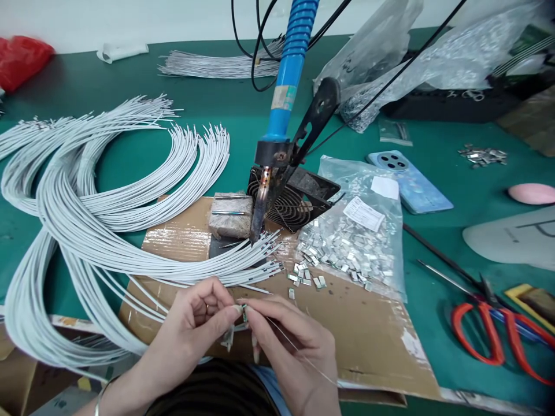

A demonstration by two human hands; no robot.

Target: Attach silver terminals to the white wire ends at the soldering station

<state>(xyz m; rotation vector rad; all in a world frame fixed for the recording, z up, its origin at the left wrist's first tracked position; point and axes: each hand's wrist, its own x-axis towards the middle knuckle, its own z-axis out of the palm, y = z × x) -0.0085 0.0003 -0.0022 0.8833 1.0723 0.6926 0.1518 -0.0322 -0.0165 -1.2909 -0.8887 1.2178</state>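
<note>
In front of my body, both hands meet fingertip to fingertip over the cardboard. My left hand (197, 320) pinches a tiny green circuit board (244, 314) between thumb and index finger. The thumb and forefinger of my right hand (297, 338) press together at the board's other side. A thin wire (299, 350) comes out between those right fingers and trails down across the hand. Just beyond my hands lie the ends of a bundle of white cables (217, 268). A blue-handled soldering iron (277, 118) hangs tip down above them, in a black holder.
On the cardboard (368, 341), a plastic bag (359, 231) of small metal-cased parts lies right of a black fan (290, 202). Red-handled scissors (481, 329), a phone (411, 182) and a pink oval object (532, 193) are at right. Coiled white cables (69, 190) cover the left.
</note>
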